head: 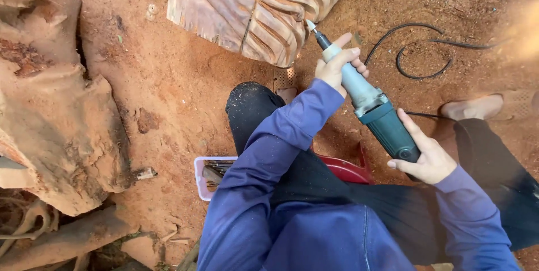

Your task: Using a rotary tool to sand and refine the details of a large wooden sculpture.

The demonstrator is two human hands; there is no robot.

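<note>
There, the carved wood slab (255,10) lay up and left of our die grinder (368,102), whose long axis pointed at its lower edge. Our left hand (337,66), nearer the slab, clenched the neck; our right hand (426,156) gripped the rear body.

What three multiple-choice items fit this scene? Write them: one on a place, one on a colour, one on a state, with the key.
1. Where is the grinder's tip?
A. at the carved wood's lower edge
B. in the tray
C. on the cable

2. What colour is the tool's rear body?
A. red
B. teal
C. yellow

3. How is the tool held?
A. one hand
B. lying on the ground
C. both hands

Key: 1 A, the bit meets the ribbed carving; 2 B, the housing under the right hand is teal; 3 C, the left hand grips the grey neck, the right the rear.
</note>
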